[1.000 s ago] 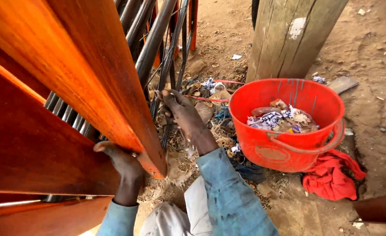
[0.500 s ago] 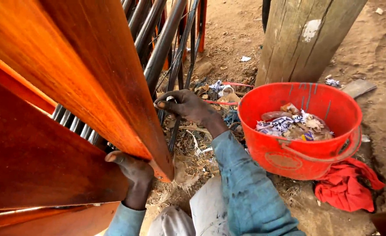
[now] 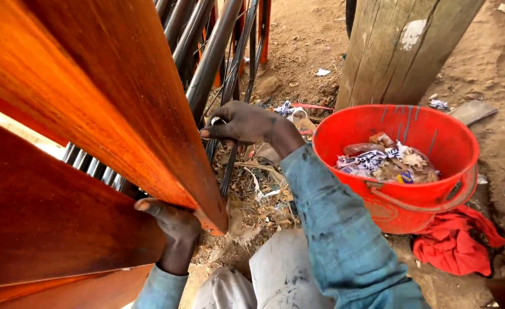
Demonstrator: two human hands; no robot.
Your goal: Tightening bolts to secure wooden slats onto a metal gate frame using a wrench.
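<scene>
Beneath the lower corner of a polished reddish-brown wooden panel (image 3: 109, 114), the left hand (image 3: 172, 220) curls closed around the panel's bottom edge, thumb pointing left along the wood and fingers wrapped under the corner. Just below that hand a second, darker wooden panel (image 3: 52, 217) slants across the lower left, its upper edge meeting the hand's wrist. Up and to the right of the left hand, the right hand (image 3: 246, 123) is closed in a pinch on a small pale object (image 3: 217, 121), too small to identify, held right against one of the dark metal bars (image 3: 215, 54) that lean behind the panel. These bars run from above the right hand down past it to the ground. Straight under the right hand lies a patch of dry straw and litter (image 3: 258, 189) on bare soil. To the right of the right forearm, in a blue sleeve (image 3: 338, 229), a red plastic bucket (image 3: 435, 200) sits on the ground, filled with crumpled wrappers and scraps (image 3: 387, 160). Beside the bucket's base, farther right from both hands, lies a red cloth (image 3: 455, 246). Beyond the bucket, above the right hand's level, a weathered wooden post (image 3: 401, 51) rises from the dirt.
</scene>
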